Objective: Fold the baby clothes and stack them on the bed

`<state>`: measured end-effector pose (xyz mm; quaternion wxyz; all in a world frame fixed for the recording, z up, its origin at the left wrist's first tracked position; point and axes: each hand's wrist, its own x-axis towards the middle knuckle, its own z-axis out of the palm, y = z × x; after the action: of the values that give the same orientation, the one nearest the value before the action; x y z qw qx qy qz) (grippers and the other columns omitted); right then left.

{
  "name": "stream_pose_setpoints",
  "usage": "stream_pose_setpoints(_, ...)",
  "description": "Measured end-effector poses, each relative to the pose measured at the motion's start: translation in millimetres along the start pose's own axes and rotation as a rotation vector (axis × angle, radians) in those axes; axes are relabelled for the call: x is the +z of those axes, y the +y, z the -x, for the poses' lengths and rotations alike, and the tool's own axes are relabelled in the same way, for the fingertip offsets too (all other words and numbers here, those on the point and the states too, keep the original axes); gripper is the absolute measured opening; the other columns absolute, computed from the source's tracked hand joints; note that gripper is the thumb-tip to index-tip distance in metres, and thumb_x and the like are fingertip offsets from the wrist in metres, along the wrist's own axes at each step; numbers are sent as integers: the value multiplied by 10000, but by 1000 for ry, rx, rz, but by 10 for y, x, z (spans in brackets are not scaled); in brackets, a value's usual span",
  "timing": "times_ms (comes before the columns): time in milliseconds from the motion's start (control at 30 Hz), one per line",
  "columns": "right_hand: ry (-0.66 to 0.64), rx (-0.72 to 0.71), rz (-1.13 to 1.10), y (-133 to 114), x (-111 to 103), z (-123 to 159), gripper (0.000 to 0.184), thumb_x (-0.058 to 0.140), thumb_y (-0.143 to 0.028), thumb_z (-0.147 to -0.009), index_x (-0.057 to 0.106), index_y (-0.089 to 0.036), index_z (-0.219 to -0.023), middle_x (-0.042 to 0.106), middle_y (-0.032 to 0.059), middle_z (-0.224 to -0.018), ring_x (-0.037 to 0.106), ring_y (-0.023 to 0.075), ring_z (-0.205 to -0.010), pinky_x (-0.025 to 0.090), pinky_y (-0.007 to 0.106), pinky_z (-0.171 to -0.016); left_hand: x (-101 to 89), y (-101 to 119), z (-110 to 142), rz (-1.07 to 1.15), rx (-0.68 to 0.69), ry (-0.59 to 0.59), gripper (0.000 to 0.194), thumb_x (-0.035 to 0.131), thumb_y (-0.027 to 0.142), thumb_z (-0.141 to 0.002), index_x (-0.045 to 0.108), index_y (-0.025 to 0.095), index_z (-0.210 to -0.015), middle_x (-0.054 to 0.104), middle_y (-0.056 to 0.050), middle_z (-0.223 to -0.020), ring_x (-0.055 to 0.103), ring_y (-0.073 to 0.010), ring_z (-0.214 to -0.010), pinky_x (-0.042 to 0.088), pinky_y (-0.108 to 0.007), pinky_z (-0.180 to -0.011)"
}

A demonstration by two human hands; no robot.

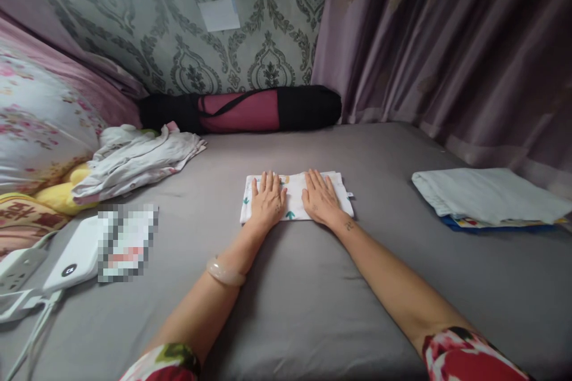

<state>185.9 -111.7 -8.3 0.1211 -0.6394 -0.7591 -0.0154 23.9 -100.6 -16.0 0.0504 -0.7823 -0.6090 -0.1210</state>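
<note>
Head view — resting left hand (269, 202) and right hand (320, 199) flat, side by side, on a folded white printed cloth (294, 195), with fingers (270, 181) straight and released — over a grey sheet (295, 292).

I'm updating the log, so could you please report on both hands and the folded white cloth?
Left hand and right hand palm-down on folded white cloth. Cloth flat on grey sheet. Nothing visibly in the way.

Your bundle (295, 197) is matt cloth, your bangle (226, 272) glossy and smooth, the sheet (313, 292) matt fabric, the power strip (24, 263) smooth plastic.
</note>
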Motion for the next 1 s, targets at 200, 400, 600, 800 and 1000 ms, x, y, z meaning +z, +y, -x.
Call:
stream_pose_setpoints(200,-72,9,12,27,70,11,604,237,-285,-956,298,-4,-1488,261,136,-1566,214,239,-1450,129,409,-1184,28,-17,-5,39,-22,-116,569,238,366,-988,328,87,-1476,351,-168,-1525,275,-290,-1436,208,-513,-1164)
stream_pose_setpoints(400,28,50,22,59,0,-17,595,236,-286,-961,313,-14,-1484,253,137,-1569,197,240,-1454,94,421,-1189,-6,-63,-11,22,-58,-15,568,213,367,-992,357,83,-1463,334,-163,-1535,244,-277,-1449,138,-514,-1186)
stream_pose_setpoints(600,-56,105,24,127,87,-26,604,246,-290,-956,314,3,-1480,294,152,-1553,229,248,-1444,127,405,-1184,74,-149,-34,19,-114,-104,602,225,399,-989,372,28,-1440,366,-202,-1508,286,-300,-1429,189,-503,-1172)
stream_pose_setpoints(800,-19,103,17,138,43,-24,598,241,-284,-954,335,2,-1470,312,153,-1545,246,249,-1438,135,401,-1180,13,-147,-16,5,-117,-40,591,212,391,-988,394,40,-1428,375,-194,-1506,294,-296,-1426,202,-496,-1169)
stream_pose_setpoints(1000,46,200,46,228,68,-45,600,245,-311,-959,366,18,-1445,326,188,-1531,249,281,-1432,165,425,-1161,-20,-264,-27,19,-203,-36,611,205,389,-977,384,18,-1428,341,-223,-1514,281,-317,-1429,230,-496,-1159)
